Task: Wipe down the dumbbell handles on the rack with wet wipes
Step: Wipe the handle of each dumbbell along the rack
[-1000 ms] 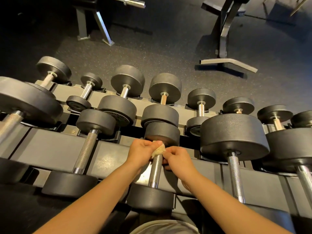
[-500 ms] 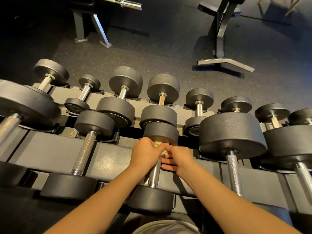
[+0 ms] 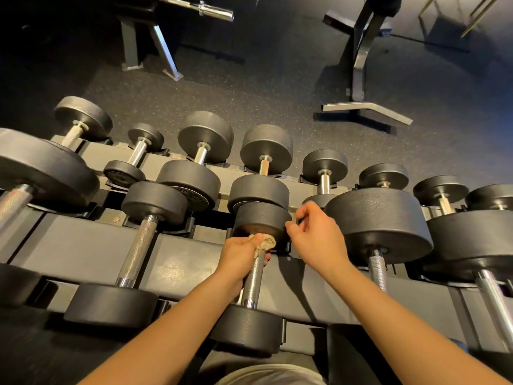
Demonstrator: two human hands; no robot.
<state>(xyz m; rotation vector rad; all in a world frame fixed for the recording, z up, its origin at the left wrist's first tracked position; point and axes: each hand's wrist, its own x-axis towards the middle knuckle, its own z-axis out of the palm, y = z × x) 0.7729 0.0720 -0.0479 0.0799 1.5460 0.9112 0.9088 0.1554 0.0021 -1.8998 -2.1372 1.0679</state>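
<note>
A dark speckled rubber gym floor (image 3: 249, 101) lies beyond a grey steel rack (image 3: 83, 245) of black round-headed dumbbells. At the centre of the view, the crumpled beige wet wipe (image 3: 265, 243) is bunched round the far end of a knurled steel handle (image 3: 254, 282), right against that dumbbell's far head. The left hand (image 3: 238, 259) has its fingers curled round wipe and handle together. The right hand (image 3: 316, 240), at 2 o'clock from the wipe, has loosely curled fingers and holds nothing. Its fingertips are just beside the far head's edge; whether they touch it I cannot tell.

The wipe looks soft, limp and light, and is likely to snag on the knurling, so it is best wrapped round the bar and gripped through. The dumbbell is probably heavy and can lie in its cradle. At 9 o'clock lies a longer-handled dumbbell (image 3: 138, 251), at 3 o'clock a bigger-headed one (image 3: 380, 223).
</note>
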